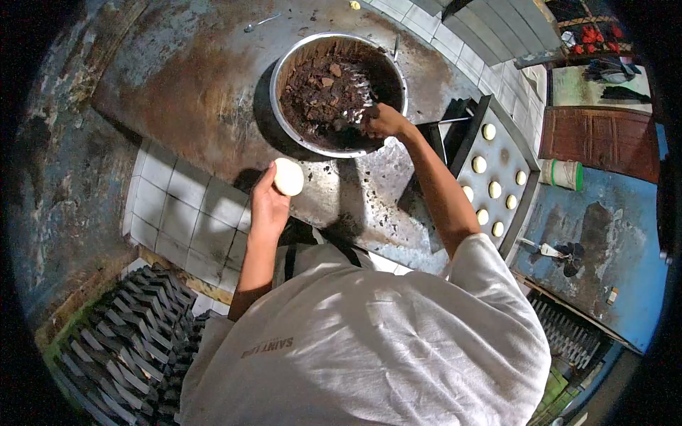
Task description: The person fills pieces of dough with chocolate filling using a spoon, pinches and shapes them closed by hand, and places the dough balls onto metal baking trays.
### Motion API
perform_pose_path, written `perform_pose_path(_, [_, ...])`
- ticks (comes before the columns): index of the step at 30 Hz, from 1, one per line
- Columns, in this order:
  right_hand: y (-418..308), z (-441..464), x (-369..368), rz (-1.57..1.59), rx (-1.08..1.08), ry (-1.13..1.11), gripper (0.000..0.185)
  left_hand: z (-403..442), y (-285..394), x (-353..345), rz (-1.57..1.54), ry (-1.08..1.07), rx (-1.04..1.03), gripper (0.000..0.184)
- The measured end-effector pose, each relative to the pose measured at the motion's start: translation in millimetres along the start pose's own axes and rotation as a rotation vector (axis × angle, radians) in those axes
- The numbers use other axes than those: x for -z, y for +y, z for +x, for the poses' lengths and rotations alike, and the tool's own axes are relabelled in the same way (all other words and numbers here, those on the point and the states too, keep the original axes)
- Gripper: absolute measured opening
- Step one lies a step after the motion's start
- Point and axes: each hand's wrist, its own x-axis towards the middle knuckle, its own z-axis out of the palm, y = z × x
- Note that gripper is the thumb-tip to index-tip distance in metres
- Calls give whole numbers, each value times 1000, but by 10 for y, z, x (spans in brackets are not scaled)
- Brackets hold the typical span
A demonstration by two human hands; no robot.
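A flattened round of pale dough (pixel 288 177) rests in my left hand (pixel 269 202), its fingers and thumb around the edge, just in front of the large metal bowl (pixel 275 110). Dark brown crumbly filling (pixel 316 92) with a few lighter chunks lies inside that bowl. My right hand (pixel 383 121) reaches over the bowl's right side, fingers bent down into the filling; what they grip, if anything, is hidden. To the right, a metal tray (pixel 504 153) bears several small pale dough rounds (pixel 495 189).
The bowl stands on a stained metal table (pixel 192 92). A spoon (pixel 261 23) lies at the table's far side. Past the tray are a white tub with a green rim (pixel 563 175) and a blue worktop (pixel 604 263). Stacked dark metal pieces (pixel 128 341) stand at lower left.
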Motion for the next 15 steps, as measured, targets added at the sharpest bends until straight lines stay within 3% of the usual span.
perform_pose_path(1, [-45, -208, 70, 336, 42, -69, 16, 17, -65, -74, 3, -7, -9, 29])
perform_pose_path(3, [-318, -776, 183, 597, 87, -195, 9, 45, -233, -217, -12, -91, -18, 28])
perform_pose_path(4, [-305, -1017, 169, 652, 145, -202, 4, 44, -326, -316, -24, -108, -4, 29])
perform_pose_path(7, [-474, -1830, 58, 770, 193, -111, 11, -134, -622, -747, -41, -268, 64, 30])
perform_pose_path(9, [-275, -2079, -299, 851, 291, 102, 10, -256, -913, -944, -48, -284, 151, 31])
perform_pose_path(15, [536, -2980, -1433, 950, 27, 529, 13, -643, -1874, -1150, -45, -316, 306, 34])
